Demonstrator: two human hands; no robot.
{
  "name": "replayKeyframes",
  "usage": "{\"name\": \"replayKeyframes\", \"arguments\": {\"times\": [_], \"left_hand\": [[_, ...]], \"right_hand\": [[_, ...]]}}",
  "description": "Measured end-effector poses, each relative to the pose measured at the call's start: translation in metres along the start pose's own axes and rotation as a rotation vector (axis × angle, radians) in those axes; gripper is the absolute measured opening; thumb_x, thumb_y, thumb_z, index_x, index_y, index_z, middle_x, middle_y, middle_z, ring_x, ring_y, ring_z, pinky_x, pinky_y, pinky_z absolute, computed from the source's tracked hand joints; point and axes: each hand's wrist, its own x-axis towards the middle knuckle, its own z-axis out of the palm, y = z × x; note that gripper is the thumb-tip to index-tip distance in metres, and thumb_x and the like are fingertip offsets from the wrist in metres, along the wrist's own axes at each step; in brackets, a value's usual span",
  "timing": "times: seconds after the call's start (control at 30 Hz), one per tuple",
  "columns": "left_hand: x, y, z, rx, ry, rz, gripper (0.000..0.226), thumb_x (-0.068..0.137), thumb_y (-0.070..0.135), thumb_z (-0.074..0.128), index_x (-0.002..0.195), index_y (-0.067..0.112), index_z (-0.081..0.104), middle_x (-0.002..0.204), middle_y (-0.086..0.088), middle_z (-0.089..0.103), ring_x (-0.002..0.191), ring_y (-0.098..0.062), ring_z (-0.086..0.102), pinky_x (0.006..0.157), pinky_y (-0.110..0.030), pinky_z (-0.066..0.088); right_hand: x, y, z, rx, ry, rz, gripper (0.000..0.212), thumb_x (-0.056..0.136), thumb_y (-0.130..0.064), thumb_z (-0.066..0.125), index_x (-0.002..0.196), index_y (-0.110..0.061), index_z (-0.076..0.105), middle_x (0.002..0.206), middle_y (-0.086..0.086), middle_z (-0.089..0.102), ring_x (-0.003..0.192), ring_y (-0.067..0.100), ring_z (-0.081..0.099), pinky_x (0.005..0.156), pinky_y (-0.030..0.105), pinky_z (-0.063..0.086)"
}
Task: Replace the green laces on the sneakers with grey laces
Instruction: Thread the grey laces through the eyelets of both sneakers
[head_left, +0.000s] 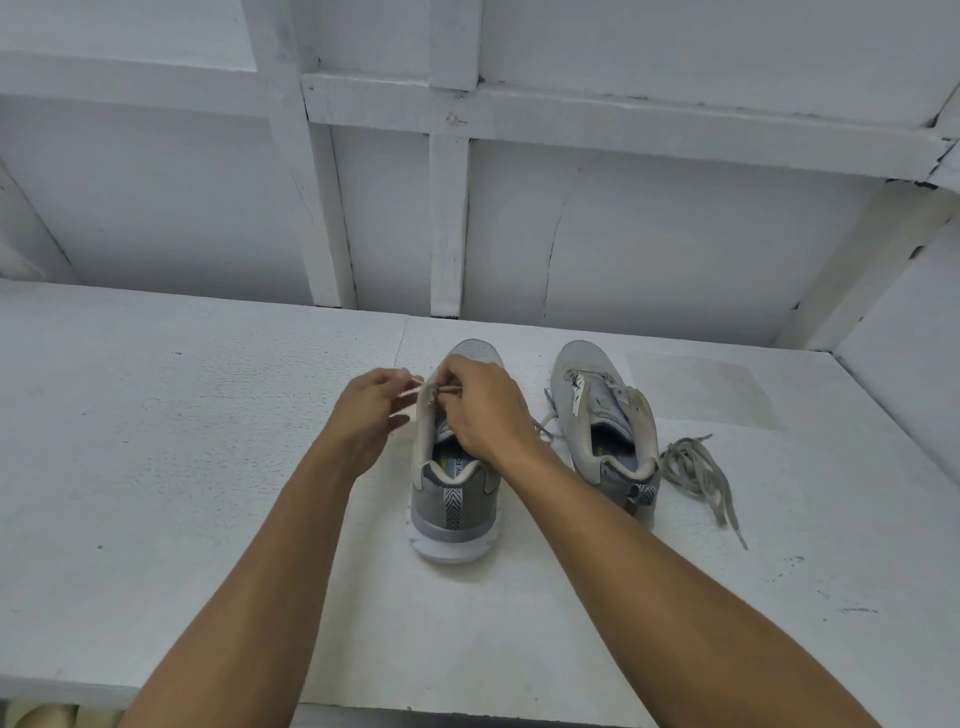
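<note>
I am looking down on a wide white table (208, 467) that runs back to a white panelled wall (623, 234) with raised battens. Two grey sneakers stand on it, heels towards me and toes to the wall. The near sneaker (452, 499) sits in the middle of the table, between my two forearms; the second sneaker (605, 431) stands just beside it on my right, tilted a little, with a pale lace threaded loosely through its front eyelets and trailing off its left side. To the right of that shoe, touching or nearly touching its heel, a loose bundle of greyish-green laces (696, 473) lies heaped on the table, one end straying towards me. My right hand (483, 410) is over the near sneaker's tongue, fingers curled in and pinched on a pale lace (447, 391) at the front eyelets. My left hand (366, 415) is at the shoe's left edge, fingertips drawn together on a thin pale strand there; I cannot tell if it is the same lace.
</note>
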Motion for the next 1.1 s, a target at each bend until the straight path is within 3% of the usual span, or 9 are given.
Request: {"name": "replayKeyframes", "arguments": {"times": [0.1,0.17,0.27,0.4,0.5,0.6,0.9,1.03,1.1], "left_hand": [[0.011,0.017,-0.016,-0.407,0.098,0.007,0.021,0.105,0.014,0.035,0.095,0.005,0.052,0.102,-0.009,0.065,0.1,-0.024,0.065,0.089,-0.037,0.05],[0.02,0.033,-0.04,-0.761,0.124,0.004,0.027,0.105,0.014,0.033,0.085,0.006,0.051,0.084,-0.005,0.062,0.087,-0.022,0.067,0.086,-0.035,0.052],[0.03,0.058,-0.077,-1.012,0.204,0.073,0.034,0.103,0.01,0.034,0.072,0.011,0.049,0.067,0.001,0.051,0.058,-0.011,0.057,0.057,-0.024,0.048],[0.025,0.061,-0.069,-0.448,0.247,0.094,0.018,0.097,0.009,0.048,0.083,0.018,0.056,0.068,0.004,0.05,0.045,-0.004,0.043,0.041,-0.016,0.03],[0.0,0.038,-0.03,0.307,-0.064,0.096,0.016,0.099,0.015,0.05,0.101,0.02,0.065,0.071,0.001,0.056,0.049,-0.007,0.042,0.044,-0.017,0.031],[-0.016,0.026,-0.013,0.851,-0.223,0.146,0.021,0.099,0.027,0.052,0.089,0.019,0.069,0.071,0.006,0.062,0.058,-0.008,0.048,0.054,-0.022,0.038],[0.01,0.056,-0.063,0.916,0.396,0.211,0.025,0.099,0.021,0.048,0.114,0.008,0.064,0.093,-0.009,0.07,0.089,-0.033,0.062,0.077,-0.037,0.049],[-0.007,0.041,-0.033,0.909,-0.012,0.197,0.045,0.099,0.028,0.053,0.142,0.034,0.04,0.083,0.005,0.071,0.084,-0.021,0.062,0.072,-0.032,0.046],[-0.012,0.032,-0.017,1.021,-0.172,0.229,0.02,0.099,0.029,0.052,0.118,0.035,0.059,0.077,0.01,0.069,0.078,-0.012,0.059,0.072,-0.028,0.043]], "right_hand": [[-0.009,0.009,-0.002,0.047,0.051,0.039,0.024,0.088,-0.009,0.056,0.107,-0.02,0.063,0.111,-0.002,0.062,0.108,0.022,0.048,0.094,0.039,0.039],[-0.021,0.014,-0.008,0.122,0.145,0.087,0.029,0.086,-0.008,0.058,0.112,-0.02,0.062,0.116,-0.002,0.057,0.113,0.021,0.044,0.096,0.032,0.037],[-0.046,0.02,-0.021,0.254,0.275,0.148,0.024,0.089,-0.018,0.064,0.112,-0.021,0.06,0.117,-0.006,0.051,0.108,0.01,0.044,0.091,0.02,0.034],[-0.07,0.023,-0.018,0.405,0.261,0.273,0.026,0.088,-0.028,0.067,0.106,-0.029,0.049,0.11,-0.009,0.049,0.088,0.01,0.056,0.08,0.026,0.046],[-0.072,0.025,-0.007,0.433,0.263,0.353,0.031,0.086,-0.036,0.069,0.103,-0.026,0.045,0.105,-0.007,0.051,0.093,0.017,0.056,0.086,0.037,0.049],[-0.071,0.027,-0.002,0.45,0.17,0.42,0.03,0.086,-0.04,0.068,0.1,-0.022,0.051,0.102,-0.006,0.057,0.096,0.015,0.058,0.086,0.034,0.049],[-0.071,0.031,0.001,0.485,0.165,0.452,0.028,0.087,-0.039,0.068,0.101,-0.02,0.054,0.101,-0.004,0.06,0.094,0.013,0.06,0.084,0.029,0.048],[-0.071,0.031,0.002,0.481,0.172,0.443,0.027,0.087,-0.038,0.068,0.1,-0.019,0.055,0.102,-0.003,0.06,0.094,0.014,0.059,0.082,0.027,0.046],[-0.071,0.031,0.001,0.477,0.165,0.44,0.026,0.087,-0.038,0.068,0.099,-0.019,0.055,0.101,-0.004,0.06,0.094,0.014,0.059,0.079,0.026,0.044]]}}
